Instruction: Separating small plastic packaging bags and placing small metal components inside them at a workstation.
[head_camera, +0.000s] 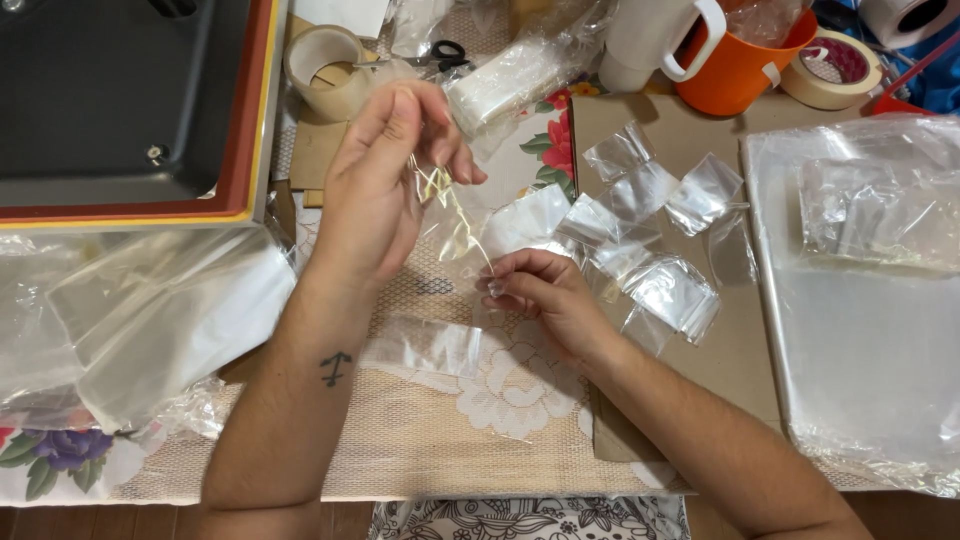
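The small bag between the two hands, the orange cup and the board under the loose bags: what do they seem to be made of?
The small bag, held by the left hand and right hand, looks like thin clear plastic film: see-through, glossy, creased. The orange cup seems to be smooth hard plastic with an even colour. The board looks like brown cardboard, matte and flat.

Open lace cloth (440, 440) lies between the forearms — the nearest free room; to the right, scattered small clear bags (650, 240) crowd the cardboard sheet (740, 350); tape roll (325, 70), scissors (440, 55) and orange jug (740, 65) block the far edge; crumpled plastic sheeting (150, 310) fills the left.
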